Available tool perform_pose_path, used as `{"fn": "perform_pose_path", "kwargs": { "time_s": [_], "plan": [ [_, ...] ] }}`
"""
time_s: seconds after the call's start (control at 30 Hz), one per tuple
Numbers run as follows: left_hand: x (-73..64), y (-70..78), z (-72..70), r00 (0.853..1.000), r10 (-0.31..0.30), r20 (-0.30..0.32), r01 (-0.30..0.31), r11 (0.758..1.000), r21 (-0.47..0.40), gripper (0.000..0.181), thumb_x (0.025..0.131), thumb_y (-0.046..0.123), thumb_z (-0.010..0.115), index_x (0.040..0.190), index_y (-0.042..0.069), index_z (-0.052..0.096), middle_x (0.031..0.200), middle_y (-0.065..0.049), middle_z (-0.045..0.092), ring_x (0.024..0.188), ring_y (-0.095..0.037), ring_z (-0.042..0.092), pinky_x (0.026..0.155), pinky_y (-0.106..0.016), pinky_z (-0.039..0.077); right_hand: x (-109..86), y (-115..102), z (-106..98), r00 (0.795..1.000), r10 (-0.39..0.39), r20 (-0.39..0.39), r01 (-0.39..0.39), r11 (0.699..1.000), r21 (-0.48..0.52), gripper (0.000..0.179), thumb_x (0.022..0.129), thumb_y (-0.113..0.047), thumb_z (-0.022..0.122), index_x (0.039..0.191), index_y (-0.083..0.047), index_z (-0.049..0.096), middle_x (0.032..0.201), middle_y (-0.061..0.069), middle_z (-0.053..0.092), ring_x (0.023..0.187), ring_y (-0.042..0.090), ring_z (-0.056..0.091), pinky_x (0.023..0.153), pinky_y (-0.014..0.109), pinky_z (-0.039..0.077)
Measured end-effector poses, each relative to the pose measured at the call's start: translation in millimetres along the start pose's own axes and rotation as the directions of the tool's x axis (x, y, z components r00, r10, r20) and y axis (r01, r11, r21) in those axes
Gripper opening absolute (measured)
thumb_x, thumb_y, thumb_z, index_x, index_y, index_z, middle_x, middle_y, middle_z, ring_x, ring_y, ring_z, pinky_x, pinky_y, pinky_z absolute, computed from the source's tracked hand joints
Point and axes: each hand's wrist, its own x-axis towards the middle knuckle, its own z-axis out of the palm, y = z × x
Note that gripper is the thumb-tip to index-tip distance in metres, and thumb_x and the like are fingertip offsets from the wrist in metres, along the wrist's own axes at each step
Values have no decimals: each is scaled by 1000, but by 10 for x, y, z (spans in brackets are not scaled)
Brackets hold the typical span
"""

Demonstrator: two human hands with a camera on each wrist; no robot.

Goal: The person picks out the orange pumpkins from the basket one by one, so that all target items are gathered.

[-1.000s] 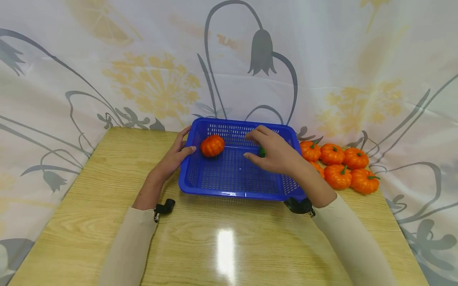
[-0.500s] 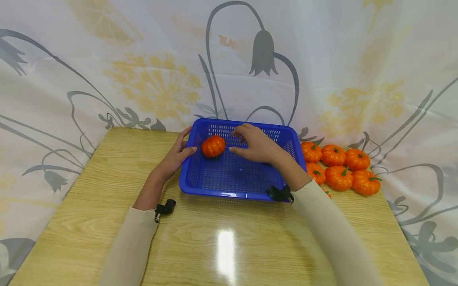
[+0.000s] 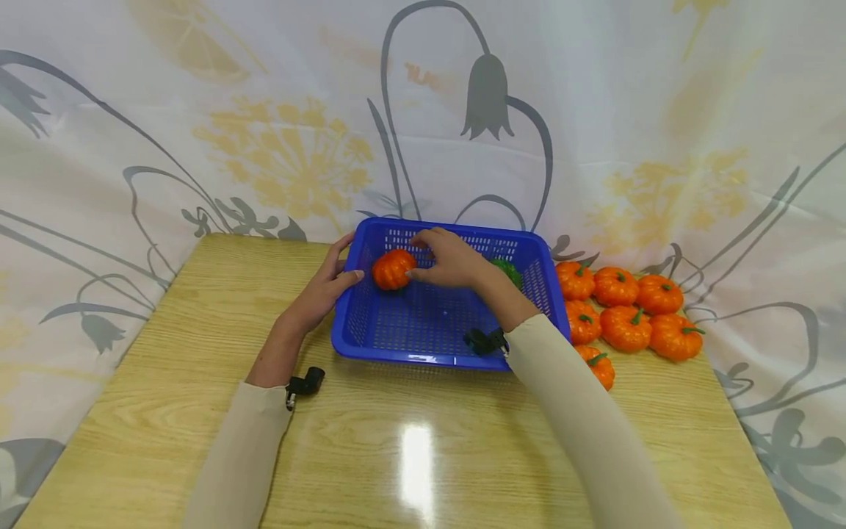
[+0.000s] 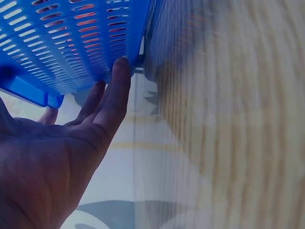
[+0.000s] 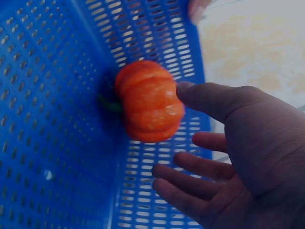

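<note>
A blue perforated plastic basket [image 3: 423, 360] stands on the table. My left hand [image 3: 324, 285] grips its left side, thumb over the rim and fingers along the outer wall; the left wrist view shows those fingers [image 4: 119, 90] against the slotted wall. Inside the basket at the left lies a small orange pumpkin [image 3: 393, 270], its green stem turned sideways in the right wrist view. My right hand [image 3: 452, 261] reaches over it with fingers spread, the thumb tip right at the pumpkin's side. A green rounded thing [image 3: 507, 272] lies at the basket's right, partly hidden by the right hand.
Several small orange pumpkins [image 3: 624, 328] are grouped on the wooden table [image 3: 357, 455] right of the basket. A patterned curtain [image 3: 423, 132] hangs behind the table. Black camera mounts [image 3: 305, 382] sit on both wrists.
My right hand has moved left across the basket, from the green thing to the orange pumpkin, uncovering the green thing and the front pumpkin on the table. The left hand has stayed in place.
</note>
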Motion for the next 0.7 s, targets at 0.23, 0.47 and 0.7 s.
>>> {"fn": "perform_pose_path", "kwargs": {
  "time_s": [0.23, 0.47, 0.7],
  "plan": [
    [-7, 6, 6, 1000, 0, -1, 0, 1000, 18, 77, 108, 18, 51, 171, 32, 8, 160, -29, 40, 130, -55, 58, 93, -53, 61, 180, 3, 184, 1000, 3, 28, -2, 999, -53, 74, 93, -42, 80, 147, 3, 57, 140, 20, 63, 129, 34, 58, 112, 44, 49],
    [-6, 6, 3, 1000, 6, 2, -6, 1000, 21, 77, 109, 18, 50, 171, 31, 8, 159, -29, 40, 130, -55, 58, 91, -47, 63, 226, -94, 255, 995, 81, 59, -80, 996, -32, 79, 92, -46, 81, 150, 0, 52, 143, 21, 55, 127, 34, 57, 108, 46, 53],
    [-19, 26, 4, 1000, 3, 11, -3, 1000, 22, 78, 109, 19, 50, 172, 30, 6, 161, -30, 38, 131, -55, 57, 95, -56, 60, 210, -79, 261, 994, 77, 77, -79, 997, 16, 66, 91, -39, 83, 137, 0, 57, 125, 16, 65, 110, 29, 64, 97, 41, 57]
  ]
}}
